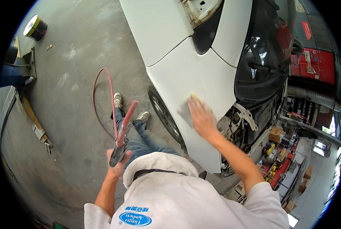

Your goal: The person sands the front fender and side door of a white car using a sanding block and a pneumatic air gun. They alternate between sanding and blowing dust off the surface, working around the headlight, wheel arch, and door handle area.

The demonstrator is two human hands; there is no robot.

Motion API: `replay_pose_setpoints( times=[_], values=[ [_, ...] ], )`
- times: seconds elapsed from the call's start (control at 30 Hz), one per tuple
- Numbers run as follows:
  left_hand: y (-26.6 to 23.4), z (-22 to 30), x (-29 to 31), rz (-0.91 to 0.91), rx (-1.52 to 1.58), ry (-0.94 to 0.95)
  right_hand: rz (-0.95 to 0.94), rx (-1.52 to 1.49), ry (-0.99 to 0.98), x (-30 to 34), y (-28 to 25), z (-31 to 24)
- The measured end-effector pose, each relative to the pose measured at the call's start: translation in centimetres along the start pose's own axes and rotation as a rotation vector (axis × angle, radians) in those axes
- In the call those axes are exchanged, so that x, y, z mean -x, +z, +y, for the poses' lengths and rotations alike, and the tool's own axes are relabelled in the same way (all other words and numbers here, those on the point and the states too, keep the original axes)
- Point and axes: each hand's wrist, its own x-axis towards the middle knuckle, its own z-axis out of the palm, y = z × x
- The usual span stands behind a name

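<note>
Above grey concrete floor point(75, 110), a black, elongated, red-hosed tool point(118, 152), presumably light and best held mid-body, is grasped in the left hand point(120, 163); at a curved white car panel point(212, 78), the right hand's point(201, 115) hold cannot be told.

Soft, fairly even light prevails; glare burns out small patches near the right rim. White reflections mark the dark, curved glass windshield point(262, 53). Blur softens the bare right hand point(201, 115). Fisheye distortion bends straight edges toward black corners.
</note>
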Motion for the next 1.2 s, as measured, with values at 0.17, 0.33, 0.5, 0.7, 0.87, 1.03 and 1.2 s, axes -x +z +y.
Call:
replay_pose_setpoints(
  times=[0.17, 0.33, 0.5, 0.7, 0.87, 1.03, 1.2],
  values=[
    [-1.9, -0.5, 1.8, 0.155, 0.089, 0.014, -0.043, 0.018, -0.157, 0.8, 0.3, 0.0],
    [-1.8, 3.2, 1.3, 0.172, 0.218, 0.095, 0.219, 0.133, -0.077, -11.6, -4.2, 0.4],
    [-4.7, 4.8, -0.8, 0.143, 0.09, 0.122, 0.177, 0.094, 0.058, -7.4, -2.0, -1.7],
    [-10.6, 10.8, -4.1, 0.035, 0.171, 0.087, -0.074, -0.097, 0.406, 2.5, 1.5, -9.0],
    [-16.3, 16.6, -7.6, -0.038, 0.128, 0.126, 0.378, -0.662, 1.276, 1.1, 2.5, -11.8],
    [-18.6, 19.6, -12.0, -0.145, -0.077, 0.227, 0.788, -1.038, 1.547, -1.3, 1.1, -11.9],
    [-17.4, 22.0, -15.3, -0.202, -0.162, 0.248, 1.109, -1.221, 1.837, -2.7, -0.9, -9.9]
  ],
)
